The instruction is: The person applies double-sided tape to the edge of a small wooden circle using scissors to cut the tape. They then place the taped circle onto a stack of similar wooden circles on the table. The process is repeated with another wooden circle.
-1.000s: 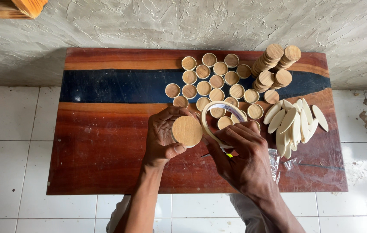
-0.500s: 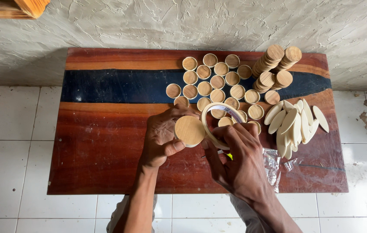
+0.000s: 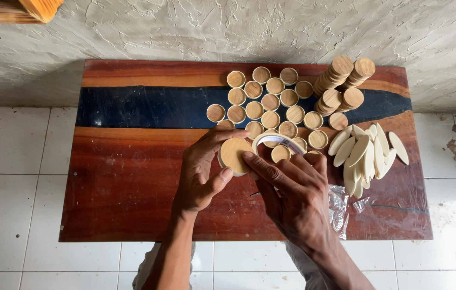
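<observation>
My left hand (image 3: 202, 172) grips a small round wooden-topped jar (image 3: 234, 156), thumb underneath and fingers curled over its far edge, holding it just above the red-and-blue table (image 3: 126, 182) near its middle. My right hand (image 3: 292, 193) has its forefinger pressed on the jar's rim at about 3 o'clock, while the other fingers seem to pinch a pale strip of tape or label (image 3: 276, 140) that loops up and over toward 1 o'clock; from this angle I cannot tell how firmly I hold that strip.

The strip could go on crooked or fold onto itself if my forefinger slips off the rim, since the loop hangs slack. The jar could also twist in my left hand, because I hold it only at the edges.

Just behind the jar, at 12 to 2 o'clock, stand the open little pots (image 3: 270, 102); a stray knuckle could knock them over. Stacked lids (image 3: 340, 80) lean at 2 o'clock, and the oval wooden pieces (image 3: 367, 153) lie at 3 o'clock, near my right wrist's sweep.
</observation>
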